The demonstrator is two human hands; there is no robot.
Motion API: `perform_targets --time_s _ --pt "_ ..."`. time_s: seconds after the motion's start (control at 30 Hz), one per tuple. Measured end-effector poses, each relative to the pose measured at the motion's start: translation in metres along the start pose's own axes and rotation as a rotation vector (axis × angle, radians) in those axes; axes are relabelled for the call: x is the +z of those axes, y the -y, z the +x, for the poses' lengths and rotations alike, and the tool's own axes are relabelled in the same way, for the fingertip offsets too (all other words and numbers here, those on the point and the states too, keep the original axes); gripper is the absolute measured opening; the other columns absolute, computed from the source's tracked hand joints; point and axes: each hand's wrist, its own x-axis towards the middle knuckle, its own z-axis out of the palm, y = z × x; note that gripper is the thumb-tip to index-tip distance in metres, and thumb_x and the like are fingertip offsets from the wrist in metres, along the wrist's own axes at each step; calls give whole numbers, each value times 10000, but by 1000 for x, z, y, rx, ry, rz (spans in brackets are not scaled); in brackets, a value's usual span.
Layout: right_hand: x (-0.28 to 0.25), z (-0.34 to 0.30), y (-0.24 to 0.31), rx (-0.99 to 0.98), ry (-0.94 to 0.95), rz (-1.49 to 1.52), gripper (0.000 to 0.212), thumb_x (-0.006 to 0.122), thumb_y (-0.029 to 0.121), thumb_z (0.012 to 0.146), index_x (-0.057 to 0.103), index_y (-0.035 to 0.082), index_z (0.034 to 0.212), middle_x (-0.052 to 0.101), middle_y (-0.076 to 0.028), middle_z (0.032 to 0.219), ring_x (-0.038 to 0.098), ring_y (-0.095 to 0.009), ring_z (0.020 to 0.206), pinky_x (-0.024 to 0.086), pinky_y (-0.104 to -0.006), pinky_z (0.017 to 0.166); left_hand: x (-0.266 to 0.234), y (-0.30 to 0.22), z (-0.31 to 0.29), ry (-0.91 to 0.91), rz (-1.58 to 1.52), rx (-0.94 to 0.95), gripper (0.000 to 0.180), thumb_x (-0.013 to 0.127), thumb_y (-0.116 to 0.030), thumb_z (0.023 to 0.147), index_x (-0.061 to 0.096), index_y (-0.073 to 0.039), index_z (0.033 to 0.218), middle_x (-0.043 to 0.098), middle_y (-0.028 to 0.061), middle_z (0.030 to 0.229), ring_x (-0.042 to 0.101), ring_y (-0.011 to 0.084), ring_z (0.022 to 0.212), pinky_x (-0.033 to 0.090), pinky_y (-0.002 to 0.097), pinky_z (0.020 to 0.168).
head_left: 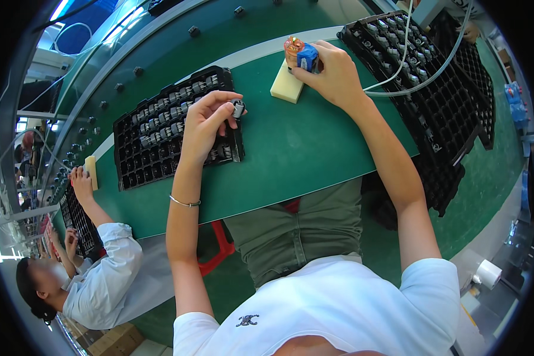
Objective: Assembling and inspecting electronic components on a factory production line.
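My left hand (209, 121) is closed in a pinch around a small silver-and-black part (238, 108). It hovers over the right side of a black compartment tray (145, 177) that holds rows of similar metal parts. To the right, my right hand (336, 74) grips a small object with a blue body and a clear orange top (306, 56); its exact kind is not clear. That object is just above the far end of a pale yellow block (287, 88) lying on the green work surface (291, 148). My fingers hide part of both held things.
At the right, more black trays (433, 101) overlap, partly filled with metal parts, with pale tubes (424, 88) running across them. Beyond the table's far edge, small dark parts (194, 31) sit along a green strip. A co-worker (104, 279) works at the left.
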Motion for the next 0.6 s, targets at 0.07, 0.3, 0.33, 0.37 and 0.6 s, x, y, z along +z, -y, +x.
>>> perform_targets --time_s 0.07,0.3,0.33,0.37,0.6 --pt "-1 0 0 6 9 -13 332 736 301 733 645 -8 817 544 -81 740 528 -220 612 436 -330 576 0 0 0 1 0 1 207 572 -98 910 663 6 1065 696 67 850 569 50 631 384 165 489" --pt "-2 -8 -2 31 9 65 350 731 275 732 655 -11 919 585 -86 800 556 -226 647 461 -329 617 6 4 0 21 -19 -27 204 566 -95 912 661 5 1062 696 67 847 566 45 630 382 167 485" --pt "-2 -11 -3 30 -11 142 369 729 265 731 657 -9 967 608 -89 837 572 -226 669 473 -325 638 8 5 -2 32 -23 -39 203 564 -93 913 661 5 1061 697 66 848 565 43 629 380 167 483" --pt "0 -15 -5 28 -11 143 369 729 265 731 657 -9 967 608 -89 837 572 -226 669 473 -325 638 12 6 -5 44 -11 -43 196 562 -97 916 665 3 1050 678 40 805 561 36 621 377 166 480" --pt "33 -21 -61 201 -2 152 351 708 217 687 631 -12 942 648 -121 728 631 -225 646 507 -311 666 33 25 -14 214 -4 -175 227 525 -158 951 671 -26 1063 615 -4 765 571 40 635 401 153 494"
